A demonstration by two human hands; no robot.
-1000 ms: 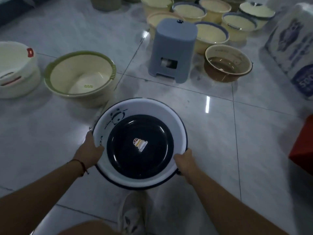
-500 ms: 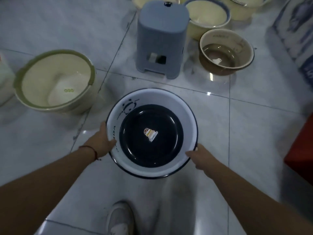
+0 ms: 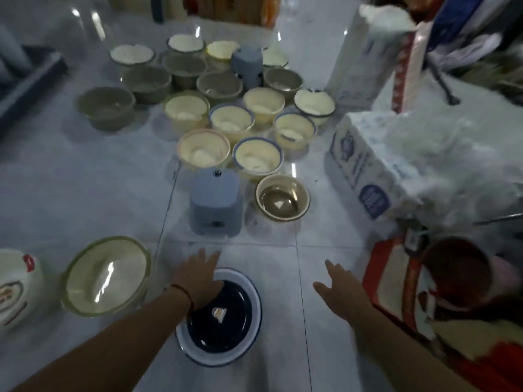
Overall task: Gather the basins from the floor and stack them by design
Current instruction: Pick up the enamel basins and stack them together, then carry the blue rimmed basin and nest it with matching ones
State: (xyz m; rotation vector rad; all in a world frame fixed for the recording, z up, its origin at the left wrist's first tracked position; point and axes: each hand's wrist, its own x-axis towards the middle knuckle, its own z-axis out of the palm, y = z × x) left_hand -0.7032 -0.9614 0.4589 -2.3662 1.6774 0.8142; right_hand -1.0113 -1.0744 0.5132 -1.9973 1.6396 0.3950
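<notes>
Lying on the floor just in front of the grey stool (image 3: pixel 216 203), the white dark-bottomed basin (image 3: pixel 223 321) is judged light, rigid and slick, best taken by opposite rims; left hand (image 3: pixel 198 278) and right hand (image 3: pixel 339 292) are spread, grasping nothing.

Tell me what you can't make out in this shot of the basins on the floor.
Head view:
- White basin with the dark blue bottom: near-left rim hidden by the left hand and forearm.
- White basin with the red mark: cut off by the left edge.
- Far basins: motion blur hides their designs.
- Print on the white packages: too blurred to read.
</notes>
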